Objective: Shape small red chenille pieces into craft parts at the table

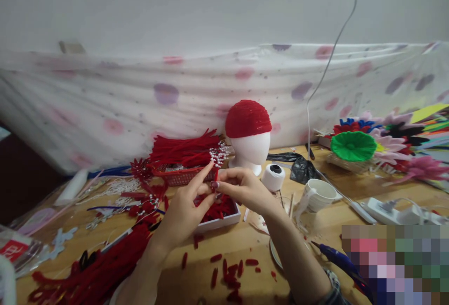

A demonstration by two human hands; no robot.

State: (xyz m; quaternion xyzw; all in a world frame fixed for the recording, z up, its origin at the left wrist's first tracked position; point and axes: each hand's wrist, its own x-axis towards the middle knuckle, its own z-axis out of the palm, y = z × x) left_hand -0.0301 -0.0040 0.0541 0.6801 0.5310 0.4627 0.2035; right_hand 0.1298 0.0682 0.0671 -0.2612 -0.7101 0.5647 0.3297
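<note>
My left hand and my right hand meet in front of the foam head. Between their fingertips is a small piece of red chenille stem, mostly hidden by the fingers. The right thumb and fingers pinch it; the left thumb and fingers close on it from the other side, the left index finger pointing up. Just below the hands, a white box holds red chenille pieces. Several short red pieces lie scattered on the table nearer to me.
Behind stands a white foam head wearing a red cap. A red basket of chenille stems is left of it. Rightward are a thread spool, a white cup, a power strip and a blue glue gun.
</note>
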